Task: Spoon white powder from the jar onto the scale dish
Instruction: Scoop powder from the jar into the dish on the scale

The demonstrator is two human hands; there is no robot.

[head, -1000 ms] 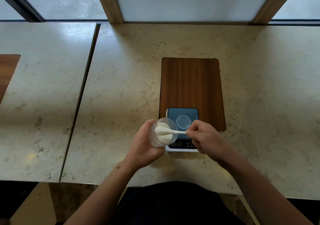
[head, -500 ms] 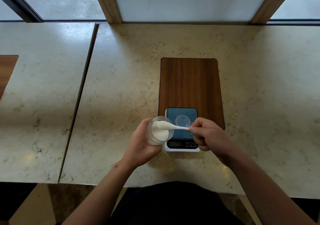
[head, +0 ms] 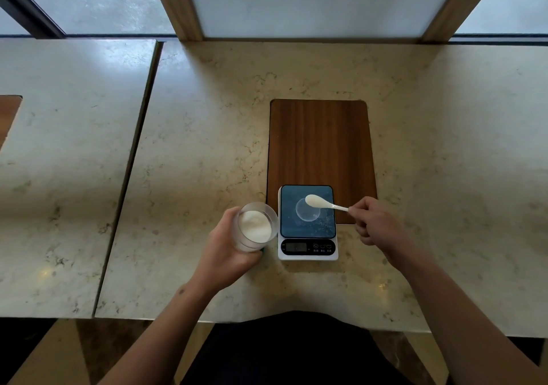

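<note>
A clear jar [head: 255, 226] holding white powder is tilted toward me, gripped in my left hand [head: 226, 251] just left of the scale. The small digital scale [head: 307, 248] has a dark glass top, and a clear round dish [head: 308, 212] rests on it. My right hand [head: 375, 224] pinches the handle of a white spoon [head: 321, 202]. Its bowl, heaped with powder, hovers over the dish's upper rim. Some fine specks lie on the scale top to the right of the dish.
The scale's far half sits on a dark wooden board [head: 320, 141] set in the marble counter [head: 207, 147]. A seam [head: 133, 159] divides this slab from another on the left. Window frames run along the back edge.
The spoon has left the jar and moved right with a load of powder, now over the dish. My left hand has drawn the jar slightly left, away from the scale.
</note>
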